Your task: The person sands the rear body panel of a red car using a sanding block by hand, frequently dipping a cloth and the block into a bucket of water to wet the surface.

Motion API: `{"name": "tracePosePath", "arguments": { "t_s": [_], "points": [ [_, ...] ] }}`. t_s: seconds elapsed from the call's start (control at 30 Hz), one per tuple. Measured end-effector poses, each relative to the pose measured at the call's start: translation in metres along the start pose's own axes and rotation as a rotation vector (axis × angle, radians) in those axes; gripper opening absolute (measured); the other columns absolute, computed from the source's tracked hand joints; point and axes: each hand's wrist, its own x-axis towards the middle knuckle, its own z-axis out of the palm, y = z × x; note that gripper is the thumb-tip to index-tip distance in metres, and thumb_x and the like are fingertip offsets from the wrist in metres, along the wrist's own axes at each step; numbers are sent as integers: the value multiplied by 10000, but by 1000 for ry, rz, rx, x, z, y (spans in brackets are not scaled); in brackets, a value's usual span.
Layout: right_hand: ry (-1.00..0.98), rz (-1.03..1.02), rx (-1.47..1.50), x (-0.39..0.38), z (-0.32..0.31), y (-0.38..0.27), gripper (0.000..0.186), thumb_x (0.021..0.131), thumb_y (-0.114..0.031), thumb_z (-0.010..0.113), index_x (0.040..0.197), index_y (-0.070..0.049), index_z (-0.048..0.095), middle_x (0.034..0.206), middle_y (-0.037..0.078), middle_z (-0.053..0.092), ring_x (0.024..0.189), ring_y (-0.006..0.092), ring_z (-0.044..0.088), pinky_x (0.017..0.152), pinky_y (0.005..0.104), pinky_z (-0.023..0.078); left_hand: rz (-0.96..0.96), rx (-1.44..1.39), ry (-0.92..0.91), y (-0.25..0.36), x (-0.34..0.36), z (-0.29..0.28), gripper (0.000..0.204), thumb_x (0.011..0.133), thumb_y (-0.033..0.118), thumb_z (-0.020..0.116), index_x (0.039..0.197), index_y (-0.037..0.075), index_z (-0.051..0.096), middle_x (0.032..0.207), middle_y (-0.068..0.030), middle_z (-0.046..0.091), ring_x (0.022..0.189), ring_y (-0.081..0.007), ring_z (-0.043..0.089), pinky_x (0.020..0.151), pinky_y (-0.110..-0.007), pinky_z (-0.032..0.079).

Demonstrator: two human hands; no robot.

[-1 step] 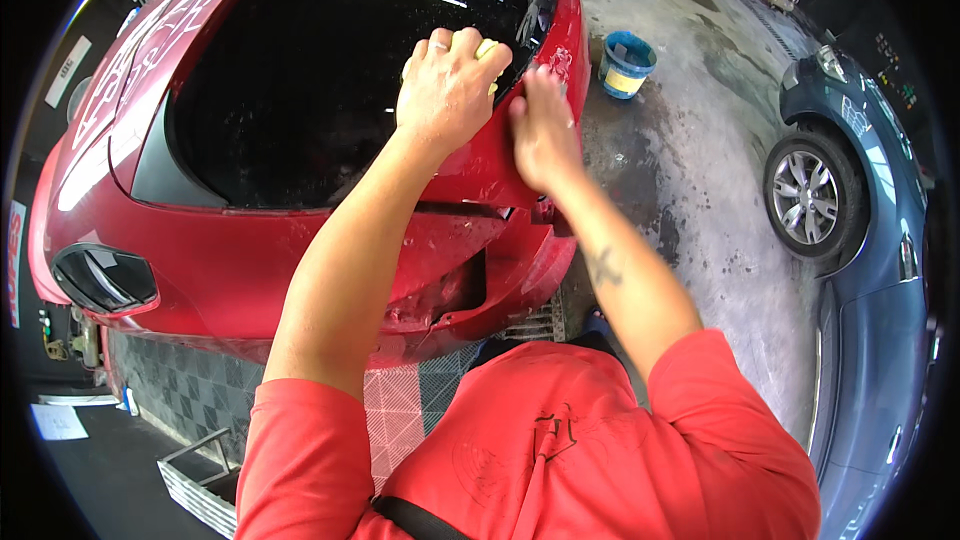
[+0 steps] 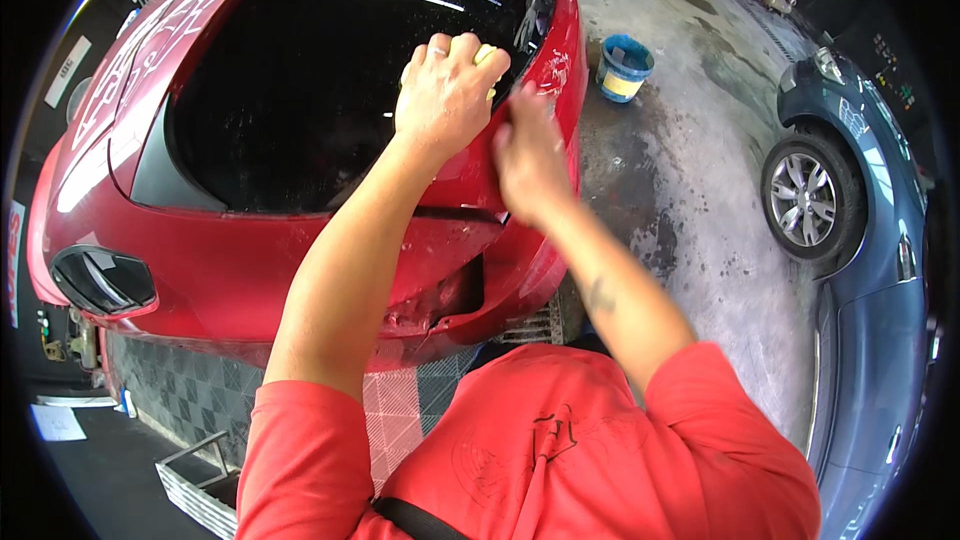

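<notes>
My left hand (image 2: 446,95) is closed around a yellow sponge (image 2: 486,54), of which only small bits show past the fingers. It is above the car's dark glass (image 2: 300,90), near the lower right corner of the pane. Beside it, my right hand (image 2: 532,155) is over the red car's (image 2: 220,270) painted corner panel, by the edge of the glass. Motion smears its fingers, and whether anything lies under them is hidden. Whitish wet streaks (image 2: 556,72) mark the red paint just beyond that hand.
A blue bucket (image 2: 625,68) with a yellow label stands on the stained concrete floor (image 2: 710,240) to the right. Farther right is a blue car (image 2: 870,310). A dark opening (image 2: 462,290) shows in the red car's near corner. Grey floor tiles (image 2: 190,380) lie at the lower left.
My right hand has slid slightly left and toward me on the red panel, and it is more blurred. The left hand with the sponge has hardly moved.
</notes>
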Motion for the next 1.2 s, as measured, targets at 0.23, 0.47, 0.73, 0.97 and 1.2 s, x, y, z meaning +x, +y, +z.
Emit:
{"name": "tracePosePath", "arguments": {
  "t_s": [0.23, 0.47, 0.73, 0.97, 1.2],
  "points": [
    [-34, 86, -57, 42, -4, 45, 710, 1201, -394, 414, 1682, 120, 321, 1771, 378, 274, 1679, 504, 240, 1384, 544, 205, -10, 1, 10, 7, 6, -3, 246, 815, 95, 776, 1037, 182, 718, 1050, -89, 658, 1041, -344, 657, 907, -484, 552],
    [-111, -102, 122, 11, -6, 52, 719, 1143, -273, 579, 1714, 54, 288, 1808, 304, 253, 1681, 524, 219, 1357, 615, 238, -108, -22, -26, 47, -2, 12, 231, 766, 143, 830, 965, 174, 717, 971, -89, 651, 962, -347, 643, 829, -478, 532],
    [44, 36, 151, 224, 25, 210, 674, 1196, -414, 445, 1648, 85, 415, 1736, 322, 398, 1659, 469, 311, 1359, 557, 274, -265, 153, 95, 77, 15, 42, 200, 800, 56, 815, 913, 116, 662, 924, -139, 627, 880, -383, 610, 790, -511, 497],
    [-127, -176, 323, 123, -15, 173, 726, 1161, -361, 532, 1712, 59, 314, 1781, 323, 307, 1668, 509, 273, 1342, 639, 255, -315, 205, 72, 84, 15, 40, 232, 754, 25, 817, 898, 122, 662, 898, -135, 627, 883, -384, 622, 810, -505, 512],
    [-11, -95, 180, 209, 4, 218, 705, 1169, -390, 505, 1650, 113, 393, 1745, 339, 372, 1659, 493, 305, 1351, 609, 258, -479, 290, 100, 107, 33, 58, 243, 795, -11, 791, 938, 115, 639, 911, -127, 656, 876, -360, 622, 844, -492, 482]
  ]
}}
